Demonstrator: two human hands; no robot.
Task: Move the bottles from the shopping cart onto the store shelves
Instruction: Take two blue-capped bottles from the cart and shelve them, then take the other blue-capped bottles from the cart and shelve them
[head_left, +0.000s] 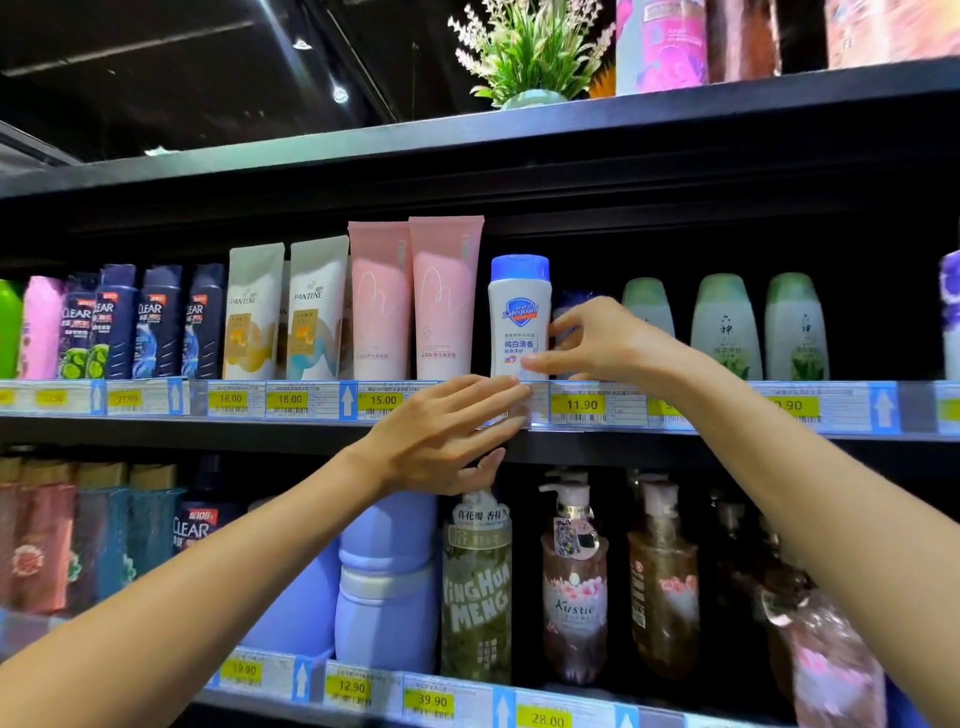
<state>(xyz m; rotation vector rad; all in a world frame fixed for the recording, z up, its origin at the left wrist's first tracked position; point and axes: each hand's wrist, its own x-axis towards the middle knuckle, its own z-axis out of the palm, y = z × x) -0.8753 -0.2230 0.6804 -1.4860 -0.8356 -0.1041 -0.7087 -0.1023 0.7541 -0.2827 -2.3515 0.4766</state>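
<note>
Bottle: I am watching the white bottle with a blue cap standing upright at the front edge of the middle shelf, just right of the pink tubes.
Right hand: the right hand is pinching the bottle's lower right side; fingers curled on it.
Left hand: the left hand is lying flat against the shelf's front edge below the bottle, fingers straight, gripping nothing.
Handling: I am judging it a light, stiff plastic bottle, smooth and a little slippery; the flat sides at mid-body are offering the best hold.
Containers: all bottles are capped; contents hidden.
Cart: not in view.
</note>
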